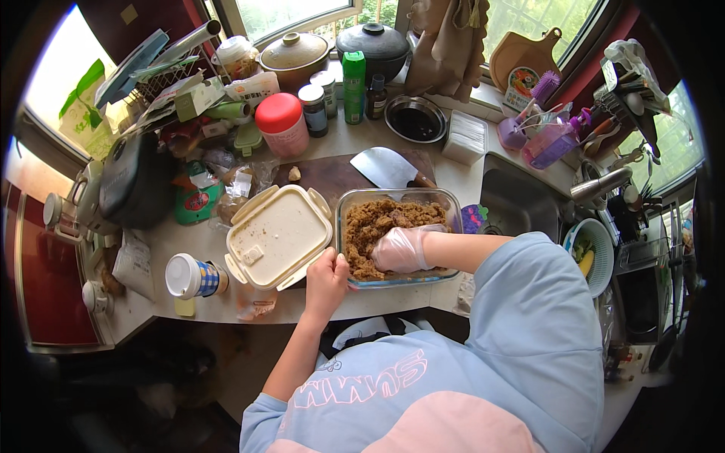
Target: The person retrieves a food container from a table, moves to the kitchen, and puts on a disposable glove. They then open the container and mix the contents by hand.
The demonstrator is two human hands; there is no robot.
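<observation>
A rectangular glass container (455,215) of brown minced filling (362,226) stands in front of me. My right hand (403,249), in a clear plastic glove, is sunk in the filling; its fingers are hidden there. At the container's front left corner, my left hand (327,277) is bare and curled, its thumb at the rim, gripping the container. Left of it lies a cream-coloured lid (283,232) with side clips and brown specks. Behind the container, a cleaver (385,167) with a wooden handle rests on a dark cutting board (328,170), near a small ginger-like piece (294,174).
A cup with a white lid (184,276) stands near the counter's front edge. Back left are a red-lidded jar (281,124) and several bottles. A metal bowl (416,119) of dark liquid and a white box (465,137) stand behind. The sink (518,195) is right.
</observation>
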